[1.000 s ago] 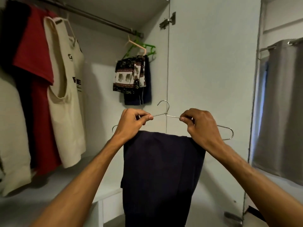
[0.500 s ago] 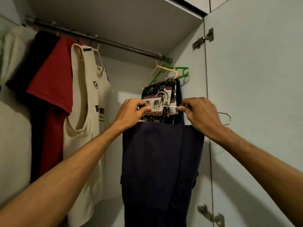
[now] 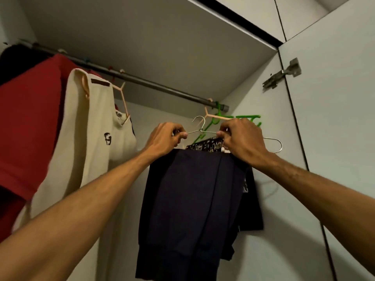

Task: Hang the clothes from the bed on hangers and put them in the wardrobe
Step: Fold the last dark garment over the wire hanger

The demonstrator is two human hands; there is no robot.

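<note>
Left hand (image 3: pixel 165 136) and right hand (image 3: pixel 241 138) pinched thin silver wire hanger (image 3: pixel 201 130) beside its hook, folded navy trousers (image 3: pixel 192 199) draped below, dark metal rail (image 3: pixel 154 86) above; tilting could slide the trousers off.

The one head-worn camera is pointing forward and upward into the wardrobe (image 3: pixel 142 37), sitting close behind the raised left hand (image 3: pixel 164 138) and right hand (image 3: pixel 243 138). It is facing the hanging rail (image 3: pixel 142 82), which is crossing from 10 o'clock toward centre, the open door (image 3: pixel 334 138) filling 3 o'clock.
</note>
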